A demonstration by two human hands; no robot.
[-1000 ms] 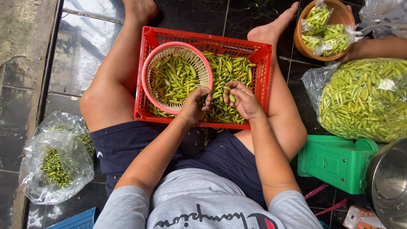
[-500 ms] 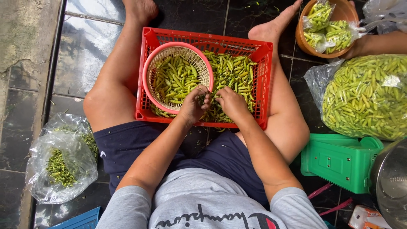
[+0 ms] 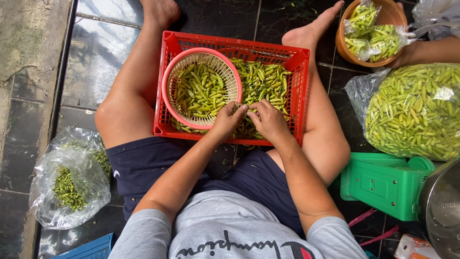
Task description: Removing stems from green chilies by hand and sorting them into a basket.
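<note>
A person sits on a dark tiled floor (image 3: 215, 19) with bare legs spread, seen from above through a head-worn camera. Between the legs stands a red plastic crate (image 3: 302, 62) holding a heap of small green chillies (image 3: 266, 84). Inside the crate, on its left side, rests a round pink basket (image 3: 165, 91) also filled with green chillies. Both hands meet over the near edge of the crate, just right of the basket. The left hand (image 3: 227, 121) has its fingers curled and pinched together at the tips, and the right hand (image 3: 268, 120) is likewise curled, its fingertips touching those of the left; they seem to pinch a single chilli between them, though the chilli itself is too small and hidden to make out clearly. On the floor to the person's left lies a clear plastic bag (image 3: 62, 192) with a small clump of green stems inside. To the right sits a large clear bag (image 3: 412, 110) packed full of green chillies, and just below it a green plastic scale (image 3: 383, 184) beside the rim of a metal pot (image 3: 443, 211). At the upper right an orange bowl (image 3: 390, 12) holds small bags of chillies, and another person's arm (image 3: 436, 50) reaches toward it.
</note>
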